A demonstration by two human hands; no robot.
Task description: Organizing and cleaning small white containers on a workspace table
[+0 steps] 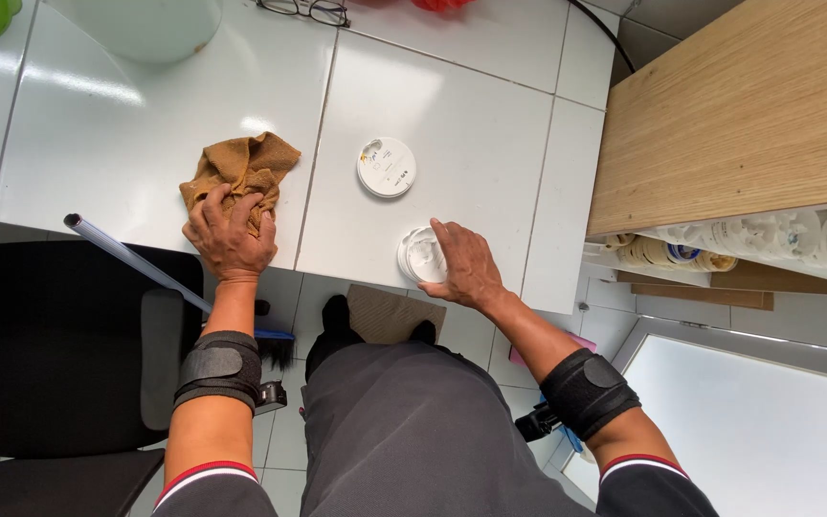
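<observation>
Open tabletop btwn cloth & round white lid; wooden shelf blocks right, glasses & white tub at far edge.

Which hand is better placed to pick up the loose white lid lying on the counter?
Right, probably. The right hand rests on the open white tub, just below the round white lid. The left hand is farther off and is gripping the brown cloth.

So it's a white tiled counter with a crumpled brown cloth left of centre, a round white lid lying flat mid-frame, an open white tub at the near edge, plus glasses and a white container along the top.
</observation>
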